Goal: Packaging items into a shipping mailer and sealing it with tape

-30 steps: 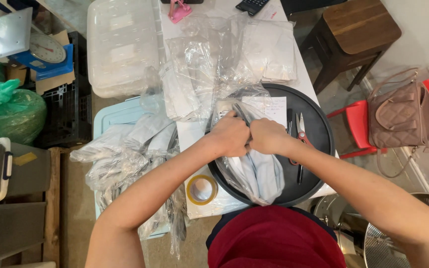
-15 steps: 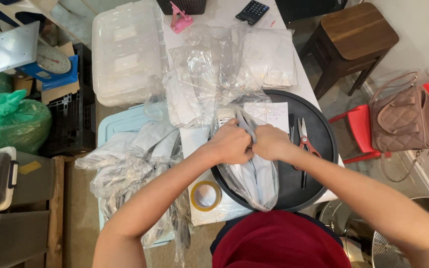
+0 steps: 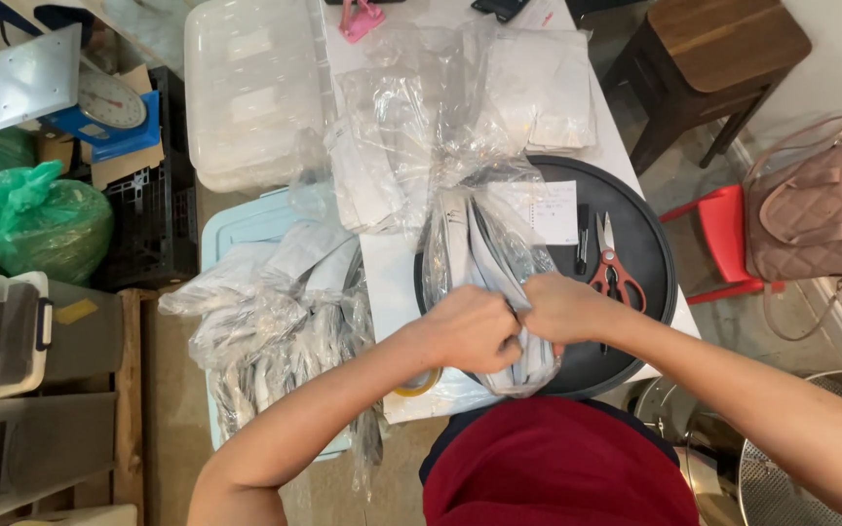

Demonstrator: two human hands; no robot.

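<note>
Plastic bag (image 3: 484,258) stuffed with flat grey packets lies on the round black tray (image 3: 650,244), its mouth bunched at six o'clock in both clenched fists, left hand (image 3: 470,329) and right hand (image 3: 559,308), so filling looks finished and closing remains

Person: dark red top, navy trim at its upper edge; arms bare, left hand (image 3: 475,329) and right hand (image 3: 562,307) ungloved, ringless.
</note>
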